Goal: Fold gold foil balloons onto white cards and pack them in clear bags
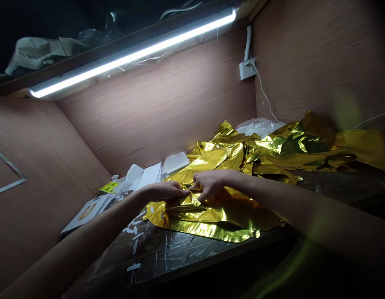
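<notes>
Crumpled gold foil sheets (208, 214) lie in a heap on the table, spreading to the right and back. My left hand (169, 190) reaches in from the lower left, thumb and fingers pinched on the foil near the front of the heap. Close beside it on the right, my right hand (208, 185) has its fingers bent and closed on the same foil, thumb pointing down. The fingertips of both hands nearly meet. A rounded foil edge hangs near the table's front edge, below my hands.
White cards (88, 212), a yellow label (108, 187) and white packets (175, 162) lie at the left and back. Small white scraps (134, 266) dot the plastic-covered table (176, 257). Clear plastic (259, 126) sits behind the foil. A socket (247, 69) and lit tube (133, 54) are above.
</notes>
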A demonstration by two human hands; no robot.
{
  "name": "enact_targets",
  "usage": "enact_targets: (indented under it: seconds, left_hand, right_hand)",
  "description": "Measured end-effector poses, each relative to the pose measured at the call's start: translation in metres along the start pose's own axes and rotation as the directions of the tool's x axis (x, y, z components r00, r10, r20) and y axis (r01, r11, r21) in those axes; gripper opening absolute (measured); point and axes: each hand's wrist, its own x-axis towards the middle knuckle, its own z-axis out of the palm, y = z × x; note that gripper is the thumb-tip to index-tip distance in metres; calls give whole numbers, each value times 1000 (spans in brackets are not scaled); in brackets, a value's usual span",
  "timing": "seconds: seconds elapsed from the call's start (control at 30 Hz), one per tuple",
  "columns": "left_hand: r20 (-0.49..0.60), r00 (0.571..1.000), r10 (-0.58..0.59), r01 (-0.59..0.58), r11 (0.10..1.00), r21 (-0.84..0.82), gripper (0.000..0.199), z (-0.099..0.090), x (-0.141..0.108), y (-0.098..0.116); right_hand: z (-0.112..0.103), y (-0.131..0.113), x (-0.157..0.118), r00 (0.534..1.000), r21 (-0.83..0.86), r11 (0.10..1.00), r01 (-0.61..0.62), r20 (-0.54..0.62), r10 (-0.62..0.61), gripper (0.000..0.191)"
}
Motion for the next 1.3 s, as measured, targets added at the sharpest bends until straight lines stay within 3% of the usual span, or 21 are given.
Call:
enact_targets:
  seconds: [0.2, 0.3, 0.4, 0.47, 0.57, 0.63, 0.7, 0.77, 0.9, 1.13, 1.3]
  left_hand:
    - [-47, 999, -25, 30, 995, 99, 68, 3, 4, 7]
    - [-113, 993, -20, 49, 964, 260, 67, 4, 8, 10]
    - [-234, 971, 43, 78, 872, 482, 63, 11, 12, 9]
    - [-372, 920, 121, 146, 775, 614, 58, 21, 13, 8]
    - [-556, 797, 237, 292, 654, 698, 45, 39, 9, 6]
    - [-620, 710, 333, 328, 623, 710, 38, 49, 5, 4]
    - [-627, 632, 455, 281, 620, 733, 35, 55, 2, 1]
    - [-578, 598, 556, 157, 625, 764, 27, 57, 2, -5]
    - [-471, 585, 660, -106, 638, 763, 28, 57, 4, -21]
    - [-382, 625, 680, -256, 642, 723, 32, 62, -11, -27]
    - [-267, 662, 700, -379, 620, 687, 35, 64, -23, -31]
  right_hand:
    - [0, -5, 1, 995, 13, 995, -102, 15, 102, 19]
    - [3, -5, 2, 997, 2, 997, -71, -13, 71, 24]
    - [6, -1, 4, 999, -29, 1000, -5, -39, 4, 23]
    - [7, 1, 5, 997, -61, 998, 24, -72, -28, 25]
    - [7, 3, 7, 992, -95, 993, 64, -106, -74, 26]
    - [6, 2, 6, 992, -92, 993, 71, -103, -80, 26]
    - [5, 1, 6, 994, -78, 995, 66, -84, -72, 26]
    - [4, 0, 4, 995, -80, 995, 54, -84, -61, 26]
    - [2, -2, 2, 994, -108, 994, 19, -105, -31, 35]
    - [0, -13, 0, 990, -159, 985, -71, -129, 51, 48]
    - [6, -13, 7, 963, 6, 975, -223, -151, 222, 75]
